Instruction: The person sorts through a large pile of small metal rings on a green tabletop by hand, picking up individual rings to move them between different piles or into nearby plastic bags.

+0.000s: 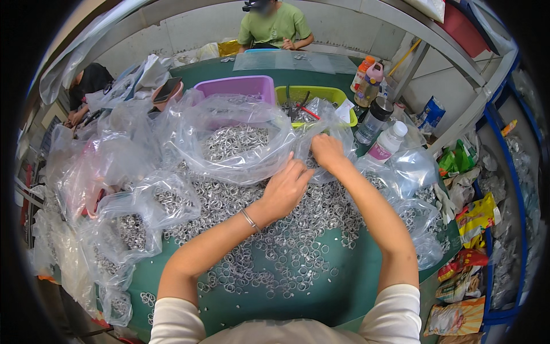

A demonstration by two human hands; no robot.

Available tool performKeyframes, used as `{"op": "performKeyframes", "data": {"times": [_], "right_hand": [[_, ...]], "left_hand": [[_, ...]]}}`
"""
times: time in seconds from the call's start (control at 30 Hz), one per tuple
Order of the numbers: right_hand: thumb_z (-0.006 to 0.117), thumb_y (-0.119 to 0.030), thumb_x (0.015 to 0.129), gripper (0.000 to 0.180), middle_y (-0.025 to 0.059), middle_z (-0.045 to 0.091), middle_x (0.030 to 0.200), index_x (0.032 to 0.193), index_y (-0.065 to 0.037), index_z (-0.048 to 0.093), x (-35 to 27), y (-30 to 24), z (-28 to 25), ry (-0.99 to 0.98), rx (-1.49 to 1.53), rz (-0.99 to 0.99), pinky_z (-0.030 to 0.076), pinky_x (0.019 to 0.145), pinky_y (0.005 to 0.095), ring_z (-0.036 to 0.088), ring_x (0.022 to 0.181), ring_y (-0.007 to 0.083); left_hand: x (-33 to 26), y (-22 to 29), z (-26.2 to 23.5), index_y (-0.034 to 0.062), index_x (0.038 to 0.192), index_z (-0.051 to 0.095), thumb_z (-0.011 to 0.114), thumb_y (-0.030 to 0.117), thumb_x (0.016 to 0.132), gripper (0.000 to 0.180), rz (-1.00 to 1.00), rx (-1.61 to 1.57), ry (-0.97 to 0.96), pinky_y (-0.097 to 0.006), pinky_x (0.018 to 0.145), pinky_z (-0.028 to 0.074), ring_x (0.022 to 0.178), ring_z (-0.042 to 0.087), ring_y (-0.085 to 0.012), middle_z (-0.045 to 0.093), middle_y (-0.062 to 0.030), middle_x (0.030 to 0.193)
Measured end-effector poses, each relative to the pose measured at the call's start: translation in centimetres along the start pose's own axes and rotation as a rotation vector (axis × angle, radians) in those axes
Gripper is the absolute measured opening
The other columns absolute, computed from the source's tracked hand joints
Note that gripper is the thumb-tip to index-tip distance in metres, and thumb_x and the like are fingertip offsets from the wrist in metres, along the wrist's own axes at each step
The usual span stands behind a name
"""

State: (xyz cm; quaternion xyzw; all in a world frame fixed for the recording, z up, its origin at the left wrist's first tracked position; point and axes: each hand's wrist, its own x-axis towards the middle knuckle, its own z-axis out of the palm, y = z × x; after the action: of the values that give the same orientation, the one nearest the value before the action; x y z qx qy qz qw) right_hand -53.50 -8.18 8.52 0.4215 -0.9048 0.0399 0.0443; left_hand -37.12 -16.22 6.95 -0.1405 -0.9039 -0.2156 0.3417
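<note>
A clear plastic bag (189, 150) with its mouth wide apart holds a heap of silver metal rings (236, 142). At the bag's right rim, my left hand (288, 186) has its fingers bent and closed on the plastic; the fingertips are partly hidden. My right hand (326, 151) is closed in a fist on gathered clear plastic, a little farther off and to the right, in front of the green basin (344, 97). Beneath both hands, a broad pile of loose rings (298, 229) spreads over the green tabletop (344, 289).
A purple basin (262, 86) stands behind the bag. Bottles, including a white-capped bottle (389, 140), line the right. More bags of rings (133, 229) crowd the left. A person in a green shirt (275, 28) sits across; another person (91, 86) is at far left.
</note>
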Motion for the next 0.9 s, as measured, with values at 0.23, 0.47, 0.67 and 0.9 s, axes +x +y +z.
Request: {"op": "performKeyframes", "data": {"times": [0.23, 0.47, 0.67, 0.9], "right_hand": [[0.057, -0.016, 0.086, 0.020, 0.0206, 0.066, 0.081, 0.095, 0.001, 0.063, -0.1, 1.6, 0.2, 0.195, 0.179, 0.083, 0.050, 0.059, 0.0421, 0.066, 0.073, 0.0329], [0.054, -0.027, 0.091, 0.023, 0.0032, 0.050, 0.068, 0.093, -0.004, 0.050, -0.5, 2.9, -1.8, -0.194, 1.529, 0.489, 0.030, 0.042, 0.0252, 0.042, 0.052, 0.0102], [0.054, -0.019, 0.088, 0.017, 0.0126, 0.062, 0.071, 0.088, -0.003, 0.058, 0.4, 2.7, 0.9, 0.123, 0.784, 0.277, 0.044, 0.049, 0.0346, 0.059, 0.060, 0.0226], [0.055, -0.009, 0.081, 0.017, 0.0192, 0.067, 0.086, 0.082, -0.001, 0.069, 0.7, 0.4, 0.2, 0.171, -0.053, 0.030, 0.055, 0.070, 0.0413, 0.068, 0.081, 0.0346]], "left_hand": [[0.1, -0.1, 0.1, 0.0003, 0.107, 0.059, 0.063, -0.003, 0.073, 0.035, -0.002, -0.004, 0.000, -0.050, 0.106, 0.036, 0.095, 0.055, -0.0290, 0.050, -0.0113, 0.094], [0.0, -0.1, 0.1, 0.0007, 0.108, 0.059, 0.063, -0.002, 0.073, 0.035, -0.020, -0.012, -0.005, -0.051, 0.106, 0.035, 0.095, 0.055, -0.0290, 0.050, -0.0111, 0.094], [0.2, -0.2, 0.4, 0.0010, 0.107, 0.060, 0.063, -0.003, 0.073, 0.034, -0.023, -0.019, 0.000, -0.052, 0.106, 0.035, 0.096, 0.055, -0.0286, 0.051, -0.0108, 0.094], [-0.2, -0.3, 0.1, 0.0007, 0.107, 0.060, 0.063, -0.004, 0.073, 0.034, -0.011, -0.009, -0.002, -0.052, 0.106, 0.035, 0.097, 0.055, -0.0290, 0.051, -0.0111, 0.094]]}}
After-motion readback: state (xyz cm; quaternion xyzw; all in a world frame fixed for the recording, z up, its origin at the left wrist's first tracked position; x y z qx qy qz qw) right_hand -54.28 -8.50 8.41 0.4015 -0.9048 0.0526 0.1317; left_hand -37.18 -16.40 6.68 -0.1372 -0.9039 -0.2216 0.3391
